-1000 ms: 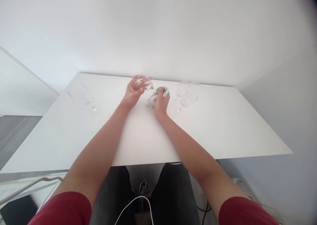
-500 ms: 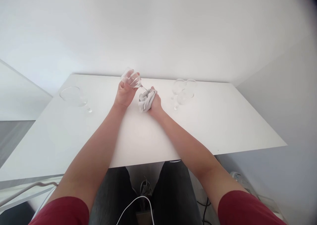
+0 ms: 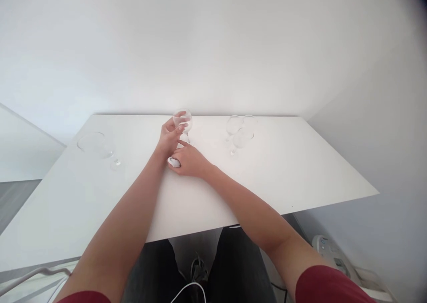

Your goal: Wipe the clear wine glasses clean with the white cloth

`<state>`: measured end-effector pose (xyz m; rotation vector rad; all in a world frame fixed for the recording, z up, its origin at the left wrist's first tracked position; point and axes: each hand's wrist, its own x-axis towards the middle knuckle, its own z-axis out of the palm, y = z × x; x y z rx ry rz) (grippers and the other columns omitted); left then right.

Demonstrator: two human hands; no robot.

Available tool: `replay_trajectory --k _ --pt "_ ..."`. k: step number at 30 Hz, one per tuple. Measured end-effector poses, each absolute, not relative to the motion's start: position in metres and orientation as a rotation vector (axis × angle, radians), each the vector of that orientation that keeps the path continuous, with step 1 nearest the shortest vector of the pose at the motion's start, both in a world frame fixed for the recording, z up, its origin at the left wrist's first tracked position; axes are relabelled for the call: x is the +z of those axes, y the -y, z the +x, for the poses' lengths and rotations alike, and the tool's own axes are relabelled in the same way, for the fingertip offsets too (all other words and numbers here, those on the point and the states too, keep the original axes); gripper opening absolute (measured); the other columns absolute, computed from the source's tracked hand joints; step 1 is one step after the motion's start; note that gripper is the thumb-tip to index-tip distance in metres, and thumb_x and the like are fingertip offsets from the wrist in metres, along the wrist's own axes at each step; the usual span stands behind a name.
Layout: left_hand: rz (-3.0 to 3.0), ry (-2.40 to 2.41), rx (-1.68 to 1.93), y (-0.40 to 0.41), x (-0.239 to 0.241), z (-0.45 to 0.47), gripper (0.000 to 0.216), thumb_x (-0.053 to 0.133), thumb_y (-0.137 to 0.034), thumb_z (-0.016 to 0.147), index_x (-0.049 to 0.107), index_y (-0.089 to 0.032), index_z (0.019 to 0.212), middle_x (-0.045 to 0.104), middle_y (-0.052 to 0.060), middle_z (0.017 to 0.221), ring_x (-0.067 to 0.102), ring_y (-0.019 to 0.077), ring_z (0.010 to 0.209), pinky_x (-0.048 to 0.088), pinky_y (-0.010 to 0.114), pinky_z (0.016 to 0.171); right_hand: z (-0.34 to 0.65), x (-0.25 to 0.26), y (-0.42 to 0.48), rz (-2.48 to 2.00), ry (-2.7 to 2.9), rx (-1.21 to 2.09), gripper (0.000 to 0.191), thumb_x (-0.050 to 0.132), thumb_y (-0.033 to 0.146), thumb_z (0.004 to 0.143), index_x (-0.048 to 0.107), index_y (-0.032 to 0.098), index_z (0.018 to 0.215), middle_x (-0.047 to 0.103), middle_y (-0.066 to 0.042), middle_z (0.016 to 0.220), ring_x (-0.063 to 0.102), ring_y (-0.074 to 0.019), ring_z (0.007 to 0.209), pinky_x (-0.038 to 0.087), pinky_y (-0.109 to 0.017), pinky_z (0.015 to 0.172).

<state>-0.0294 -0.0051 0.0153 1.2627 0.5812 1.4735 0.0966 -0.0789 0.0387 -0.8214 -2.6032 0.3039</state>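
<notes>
My left hand (image 3: 171,135) is wrapped round the bowl of a clear wine glass (image 3: 187,119), held upright near the table's back edge with its stem pointing down. Crossing in front, my right hand (image 3: 188,159) is closed on a white cloth (image 3: 174,162), most of it hidden inside the fist. The index finger of that hand reaches toward the glass stem, close to my left wrist. I cannot tell whether the foot of the glass touches the table.
On the white table (image 3: 273,169), several clear glasses (image 3: 243,137) stand together right of my hands. Another large clear glass (image 3: 95,145) is at the left. A pale wall (image 3: 213,49) rises behind. Below the table hangs a white cable (image 3: 190,286), and a light-coloured device (image 3: 328,247) sits lower right.
The glass has gone from tilted to upright. My right hand, with the cloth bunched in it, has moved left and nearer to me, away from the glass foot. The view has tilted slightly.
</notes>
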Motion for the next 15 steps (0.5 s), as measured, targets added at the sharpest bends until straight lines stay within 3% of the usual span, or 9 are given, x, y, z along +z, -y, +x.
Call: replay_trajectory --k 3,7,15 --pt "1.386 -0.572 1.357 0.008 0.017 -0.027 0.058 0.084 -0.052 0.074 0.071 -0.024 0.124 0.067 0.012 0.131 0.065 0.0268 0.113 0.052 0.037 0.095 0.091 0.039 0.082 -0.884 2.612 0.326 0.037 0.049 0.028 0.096 0.058 0.021 0.061 0.062 0.001 0.062 0.058 -0.0177 0.07 0.02 -0.044 0.116" --pt "1.515 -0.522 1.233 0.011 0.02 -0.025 0.067 0.084 -0.056 0.072 0.07 -0.022 0.127 0.064 0.014 0.135 0.06 0.033 0.123 0.048 0.045 0.102 0.087 0.039 0.087 -1.042 2.586 0.414 0.036 0.049 0.03 0.096 0.06 0.018 0.064 0.062 -0.001 0.064 0.057 -0.0192 0.073 0.025 -0.049 0.109" --pt "1.574 -0.523 1.0 0.012 0.022 -0.026 0.074 0.086 -0.054 0.07 0.066 -0.023 0.133 0.064 0.017 0.133 0.058 0.0372 0.124 0.047 0.049 0.1 0.082 0.04 0.095 -1.226 2.496 0.436 0.029 0.052 0.031 0.094 0.067 0.016 0.074 0.066 -0.006 0.074 0.058 -0.0236 0.084 0.037 -0.043 0.093"
